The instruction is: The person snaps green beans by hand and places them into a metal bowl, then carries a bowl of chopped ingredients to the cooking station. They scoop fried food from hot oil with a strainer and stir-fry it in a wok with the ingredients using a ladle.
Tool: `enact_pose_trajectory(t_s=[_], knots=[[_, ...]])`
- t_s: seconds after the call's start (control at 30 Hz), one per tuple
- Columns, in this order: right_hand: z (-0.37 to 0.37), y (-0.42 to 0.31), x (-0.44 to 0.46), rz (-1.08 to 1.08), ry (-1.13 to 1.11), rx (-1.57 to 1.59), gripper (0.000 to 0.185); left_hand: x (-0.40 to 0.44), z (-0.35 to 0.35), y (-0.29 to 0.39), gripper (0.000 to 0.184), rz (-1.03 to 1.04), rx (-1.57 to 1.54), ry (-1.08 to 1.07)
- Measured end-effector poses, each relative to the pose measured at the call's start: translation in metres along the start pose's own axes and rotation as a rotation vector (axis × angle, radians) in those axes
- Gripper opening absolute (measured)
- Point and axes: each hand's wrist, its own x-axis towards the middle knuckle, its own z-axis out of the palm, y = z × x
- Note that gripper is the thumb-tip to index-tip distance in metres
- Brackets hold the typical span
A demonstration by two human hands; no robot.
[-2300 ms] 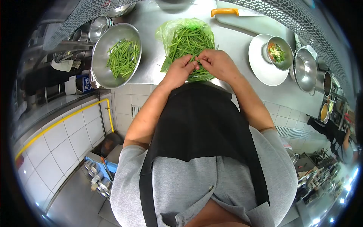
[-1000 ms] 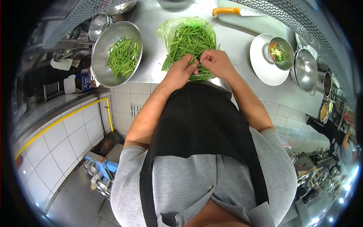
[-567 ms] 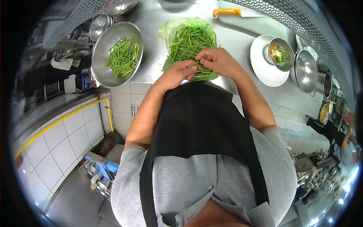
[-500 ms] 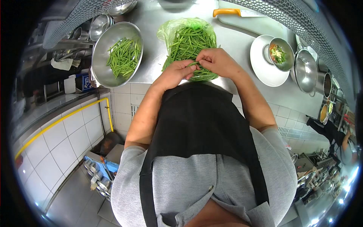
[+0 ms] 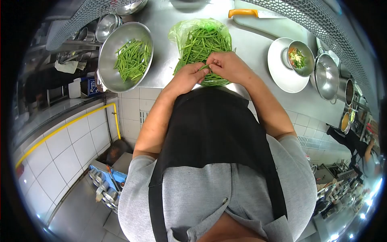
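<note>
Long green beans [image 5: 203, 42] lie heaped in a thin, clear green plastic bag [image 5: 177, 30] in front of me on the steel table. Over the near part of the heap, my left hand [image 5: 189, 77] is closed in a pinch on a green bean [image 5: 205, 67]. Fingertips of my right hand [image 5: 227, 66] pinch the same bean, close beside the left fingertips. Much of that bean is hidden by the fingers. To the left, a wide steel bowl [image 5: 105, 66] holds a pile of cut green bean pieces [image 5: 132, 59].
A knife with an orange handle [image 5: 243, 13] rests on a white cutting board [image 5: 278, 28] at the back right. A white plate [image 5: 278, 74] carries a small steel bowl [image 5: 309, 66] of chopped food. Steel colanders [image 5: 326, 76] stand beyond it. Another person [image 5: 365, 157] is at far right.
Both hands stay over the beans, and the fingertips have shifted slightly, with the right hand a little to the left. The bowl, plate and knife have not moved on the table.
</note>
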Motion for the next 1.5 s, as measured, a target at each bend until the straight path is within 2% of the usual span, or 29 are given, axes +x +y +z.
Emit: enact_pose_trajectory(t_s=[0.13, 0.23, 0.33, 0.43, 0.53, 0.63, 0.73, 0.83, 0.93, 1.03, 1.13, 1.23, 1.33, 1.5], knots=[[0.003, 0.001, -0.001, 0.033, -0.018, -0.063, 0.015, -0.003, 0.001, 0.002, 0.032, -0.028, 0.039, -0.009], [0.002, 0.005, -0.004, 0.061, -0.042, 0.095, 0.01, -0.005, 0.001, 0.003, 0.029, -0.042, 0.032, -0.043], [-0.002, 0.012, -0.003, 0.058, 0.036, 0.405, 0.012, -0.006, 0.003, 0.0, 0.023, -0.032, -0.118, -0.002], [-0.003, 0.015, 0.004, 0.126, 0.254, 0.239, 0.016, -0.006, -0.005, -0.003, 0.025, -0.11, -0.456, 0.034], [0.002, 0.012, 0.003, 0.039, 0.216, -0.096, 0.015, -0.003, -0.002, -0.003, 0.026, -0.057, -0.918, 0.108], [0.011, 0.017, 0.002, -0.07, 0.334, -0.047, 0.016, -0.004, -0.004, -0.004, 0.027, -0.018, -1.014, 0.09], [0.009, 0.01, -0.002, 0.135, 0.272, 0.076, 0.017, -0.002, -0.002, -0.01, 0.024, -0.048, -0.997, 0.091], [0.019, 0.015, -0.002, 0.082, 0.255, 0.306, 0.022, 0.0, 0.003, -0.006, 0.017, -0.053, -1.017, 0.074], [0.008, -0.004, -0.003, 0.151, 0.144, 0.111, 0.03, 0.002, 0.002, 0.001, 0.012, -0.075, -1.007, 0.103], [0.013, -0.005, -0.008, 0.049, 0.22, -0.073, 0.038, 0.003, 0.001, -0.001, 0.011, -0.054, -0.988, 0.176], [0.001, -0.025, -0.015, 0.229, 0.076, 0.23, 0.033, 0.001, 0.001, 0.0, 0.013, -0.015, -1.046, 0.18], [0.01, -0.008, -0.018, 0.309, 0.058, 0.294, 0.027, 0.004, 0.002, -0.007, 0.012, 0.01, -1.069, 0.222], [0.024, 0.012, -0.02, 0.237, 0.061, 0.346, 0.024, 0.003, 0.003, -0.005, 0.013, 0.09, -1.083, 0.21], [0.027, 0.021, -0.02, 0.279, 0.036, 0.404, 0.023, 0.001, 0.003, -0.003, 0.014, 0.13, -1.101, 0.159]])
